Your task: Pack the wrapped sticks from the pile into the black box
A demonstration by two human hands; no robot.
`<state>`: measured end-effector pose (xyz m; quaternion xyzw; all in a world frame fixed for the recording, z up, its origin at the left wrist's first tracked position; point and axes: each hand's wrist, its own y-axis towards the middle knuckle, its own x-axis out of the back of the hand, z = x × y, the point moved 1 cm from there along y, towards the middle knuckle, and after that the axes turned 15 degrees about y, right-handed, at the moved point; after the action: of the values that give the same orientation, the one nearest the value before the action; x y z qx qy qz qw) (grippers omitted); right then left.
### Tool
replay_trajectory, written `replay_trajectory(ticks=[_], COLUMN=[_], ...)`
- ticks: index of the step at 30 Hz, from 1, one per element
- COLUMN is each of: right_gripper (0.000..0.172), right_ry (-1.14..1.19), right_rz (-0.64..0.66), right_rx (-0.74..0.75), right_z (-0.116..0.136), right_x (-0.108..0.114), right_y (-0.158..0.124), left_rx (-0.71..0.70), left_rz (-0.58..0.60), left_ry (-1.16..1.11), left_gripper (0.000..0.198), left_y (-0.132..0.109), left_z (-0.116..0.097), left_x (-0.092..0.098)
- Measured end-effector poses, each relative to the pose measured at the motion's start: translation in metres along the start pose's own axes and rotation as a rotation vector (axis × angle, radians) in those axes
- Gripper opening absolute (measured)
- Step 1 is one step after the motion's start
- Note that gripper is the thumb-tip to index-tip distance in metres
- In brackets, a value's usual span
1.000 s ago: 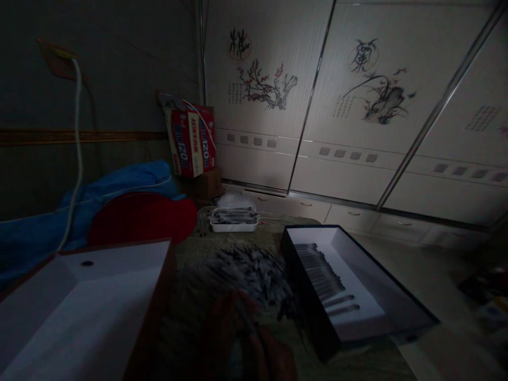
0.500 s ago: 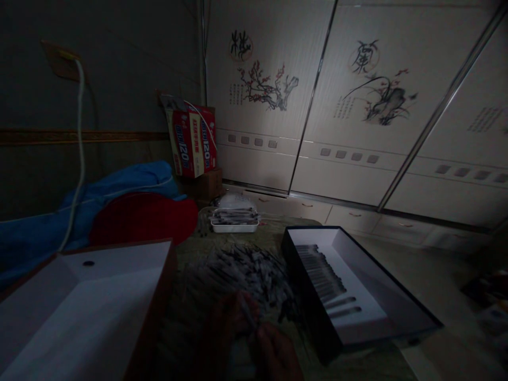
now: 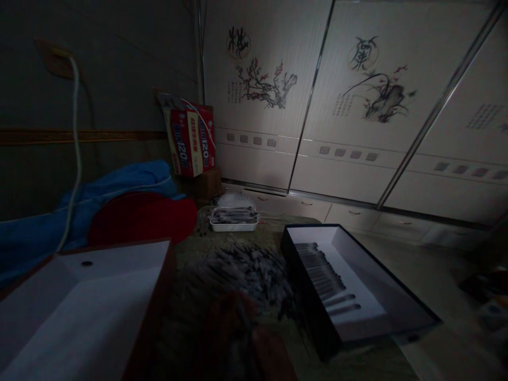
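Note:
Dim light and blur soften both hands at the bottom centre. A dark pen-like stick [image 3: 244, 316] slants between them. My left hand [image 3: 226, 320] is closed around its upper part, and my right hand [image 3: 272, 352] is closed at its lower end. Just beyond them a loose pile of dark, slender sticks [image 3: 250, 270] covers the table. To the right, a dark-edged box [image 3: 369, 264] with a white inside holds a row of similar sticks [image 3: 319, 270], with separate ones nearer its front.
At the left stands a large red-brown box [image 3: 111, 296], white inside. A white tray [image 3: 234, 226] of sticks sits at the table's back. Red cloth [image 3: 143, 217], blue cloth [image 3: 130, 177] and a red carton [image 3: 192, 140] lie behind, before a cabinet [image 3: 254, 164].
My hands remain together on the stick, with my right hand slightly lower and more blurred. The whole view has shifted slightly; the boxes and the pile look the same.

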<state>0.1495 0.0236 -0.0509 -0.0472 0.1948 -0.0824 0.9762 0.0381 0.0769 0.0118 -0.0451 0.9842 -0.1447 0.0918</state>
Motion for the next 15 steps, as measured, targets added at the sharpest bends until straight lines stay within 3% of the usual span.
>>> replay_trajectory(ticks=[2,4,7,10,12,15], right_gripper=[0.054,0.057,0.061,0.050,0.050,0.066], right_ry=[0.219,0.211,0.019,-0.197,-0.511,-0.894], right_rz=[0.158,0.296,0.265,0.155,0.077,0.028], right_rx=[-0.269,-0.342,-0.135,0.062,0.225,0.415], right_z=[0.010,0.019,0.022,0.009,-0.002,-0.012], right_x=[-0.001,-0.001,-0.001,0.000,0.002,0.003], right_y=[0.003,0.005,0.003,-0.001,-0.001,0.001], left_rx=[-0.029,-0.054,-0.027,0.020,0.042,0.061], left_rz=[0.039,0.065,0.042,0.006,-0.017,-0.031], left_ry=[0.076,0.120,0.074,-0.033,-0.090,-0.159], left_gripper=[0.050,0.051,0.051,0.051,0.050,0.048], left_y=[0.000,0.001,0.001,0.000,0.001,0.004], left_z=[0.001,0.005,0.007,0.005,0.006,0.014], left_x=[0.001,0.001,-0.001,-0.002,-0.001,0.000])
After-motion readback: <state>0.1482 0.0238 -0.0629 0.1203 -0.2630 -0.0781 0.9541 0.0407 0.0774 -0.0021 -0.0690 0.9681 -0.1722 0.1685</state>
